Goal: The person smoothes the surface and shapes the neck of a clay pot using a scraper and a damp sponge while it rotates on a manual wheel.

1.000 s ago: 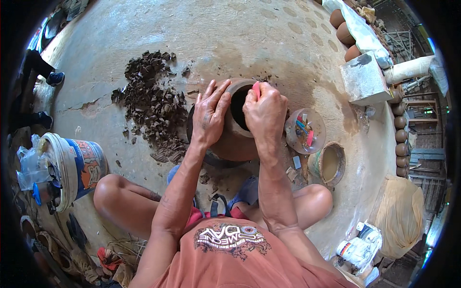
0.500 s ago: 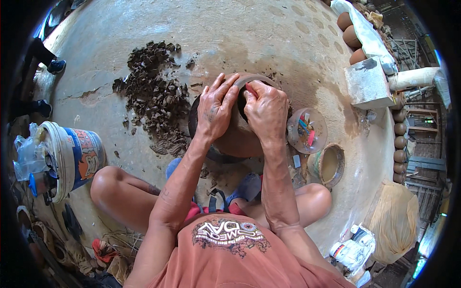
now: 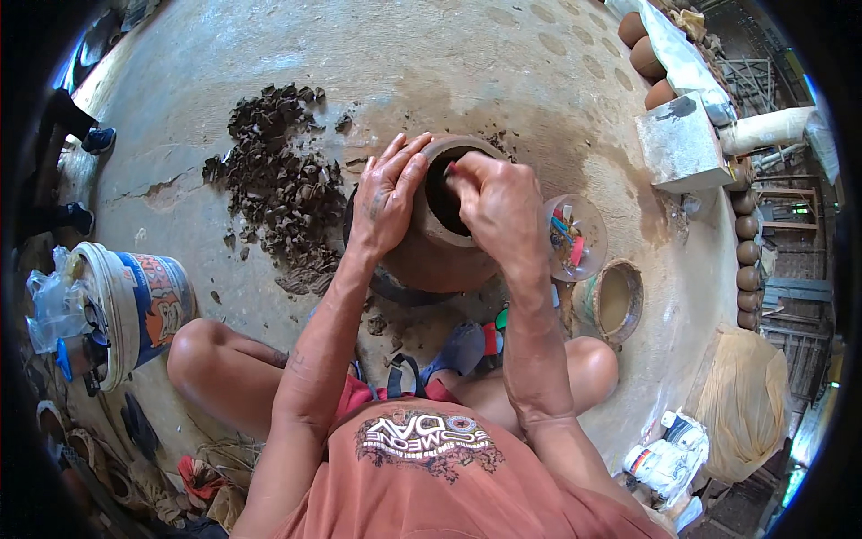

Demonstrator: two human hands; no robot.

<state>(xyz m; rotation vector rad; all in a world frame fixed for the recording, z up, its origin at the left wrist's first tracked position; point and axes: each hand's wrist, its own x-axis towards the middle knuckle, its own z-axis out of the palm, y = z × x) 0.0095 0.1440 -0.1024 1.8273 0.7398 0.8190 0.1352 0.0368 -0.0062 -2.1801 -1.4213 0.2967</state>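
A round brown clay pot (image 3: 440, 269) stands in front of me, its dark mouth tilted partly toward the right. My left hand (image 3: 388, 202) lies with fingers stretched along the pot's outer left side, beside the rim. At the mouth is my right hand (image 3: 500, 207), its fingers pinched on a small red piece (image 3: 452, 168) against the inner side of the rim. Most of that piece is hidden by the fingers, so its kind does not show. Under the pot a dark round base (image 3: 404, 292) shows in part.
Broken dark clay lumps (image 3: 274, 171) lie left of the pot. To its right are a clear bowl (image 3: 600, 235) of small coloured tools and a water pot (image 3: 638, 301). A bucket (image 3: 166, 292) stands left, a pale block (image 3: 678, 144) right. Another person's shoes (image 3: 99, 140) show far left.
My right hand has drawn slightly back and right along the rim, uncovering more of the pot's mouth. My left hand remains on the pot's side. The whole view has shifted slightly.
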